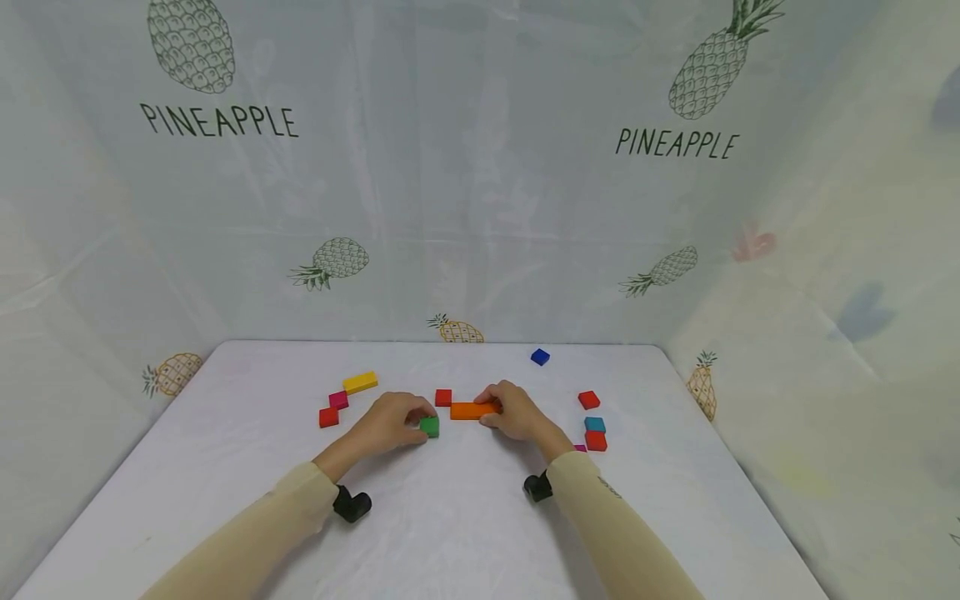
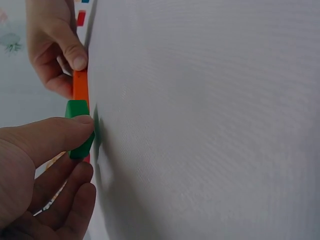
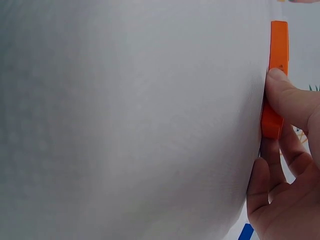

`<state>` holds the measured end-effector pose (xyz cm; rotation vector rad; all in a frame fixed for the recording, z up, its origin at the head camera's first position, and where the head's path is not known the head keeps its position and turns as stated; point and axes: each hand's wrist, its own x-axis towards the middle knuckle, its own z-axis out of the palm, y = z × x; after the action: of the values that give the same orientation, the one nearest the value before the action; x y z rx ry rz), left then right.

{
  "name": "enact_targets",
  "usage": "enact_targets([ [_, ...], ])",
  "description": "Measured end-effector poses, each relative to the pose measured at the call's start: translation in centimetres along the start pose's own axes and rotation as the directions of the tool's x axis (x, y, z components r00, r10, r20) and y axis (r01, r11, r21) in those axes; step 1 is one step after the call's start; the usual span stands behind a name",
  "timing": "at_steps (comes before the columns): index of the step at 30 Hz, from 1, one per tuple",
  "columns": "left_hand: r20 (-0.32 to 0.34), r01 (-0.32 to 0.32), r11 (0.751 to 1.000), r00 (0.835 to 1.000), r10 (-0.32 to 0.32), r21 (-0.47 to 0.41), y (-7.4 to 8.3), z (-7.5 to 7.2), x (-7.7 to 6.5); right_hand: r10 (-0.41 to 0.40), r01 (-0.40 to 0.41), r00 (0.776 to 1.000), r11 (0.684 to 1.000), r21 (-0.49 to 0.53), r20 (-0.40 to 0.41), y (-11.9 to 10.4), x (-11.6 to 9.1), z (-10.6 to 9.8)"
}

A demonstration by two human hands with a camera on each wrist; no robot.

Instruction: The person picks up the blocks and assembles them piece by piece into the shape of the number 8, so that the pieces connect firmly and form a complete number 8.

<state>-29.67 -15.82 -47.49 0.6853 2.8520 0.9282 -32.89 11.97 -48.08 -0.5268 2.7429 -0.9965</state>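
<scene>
Between the thumb and fingers of my left hand (image 1: 392, 422) a green block (image 1: 429, 427) is pinched, close over the white table in the left wrist view. My right hand (image 1: 517, 412) grips the right end of a long orange block (image 1: 468, 411), thumb on the near side and fingers on the far side. That orange block lies flat on the table, its far end extending toward the green one. A red block (image 1: 443, 397) sits just behind the orange block's left end. Part of the green block (image 2: 76, 108) is hidden by my left thumb.
At left, a yellow block (image 1: 361, 382), a magenta block (image 1: 338, 400) and a red block (image 1: 328, 417) form a slanted row. A dark blue block (image 1: 540, 357) lies near the back edge. Red and teal blocks (image 1: 595, 424) stand right of my right hand; a magenta one is partly hidden by the sleeve.
</scene>
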Motion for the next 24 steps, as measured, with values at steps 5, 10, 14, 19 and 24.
enact_targets([
  [5,0.009,-0.019,1.000,1.000,0.019,-0.016,0.2,0.3,0.5,-0.017,0.017,1.000,1.000,0.001,0.002,0.3,0.2,0.1],
  [10,0.012,-0.038,0.999,0.999,0.039,-0.025,0.1,0.7,1.0,-0.031,0.031,1.000,1.000,-0.004,0.002,0.5,0.3,0.1],
  [14,0.015,-0.043,0.999,0.999,0.043,-0.022,0.1,1.0,1.3,-0.031,0.031,1.000,0.999,-0.006,0.004,0.6,0.4,0.1],
  [19,0.015,-0.046,0.998,0.999,0.046,-0.036,0.1,1.2,1.7,-0.027,0.027,1.000,1.000,-0.005,0.004,0.6,0.3,0.1],
  [24,0.014,-0.050,0.998,0.999,0.051,-0.037,0.0,1.4,2.0,-0.023,0.023,1.000,1.000,-0.002,0.004,0.6,0.3,0.1],
])
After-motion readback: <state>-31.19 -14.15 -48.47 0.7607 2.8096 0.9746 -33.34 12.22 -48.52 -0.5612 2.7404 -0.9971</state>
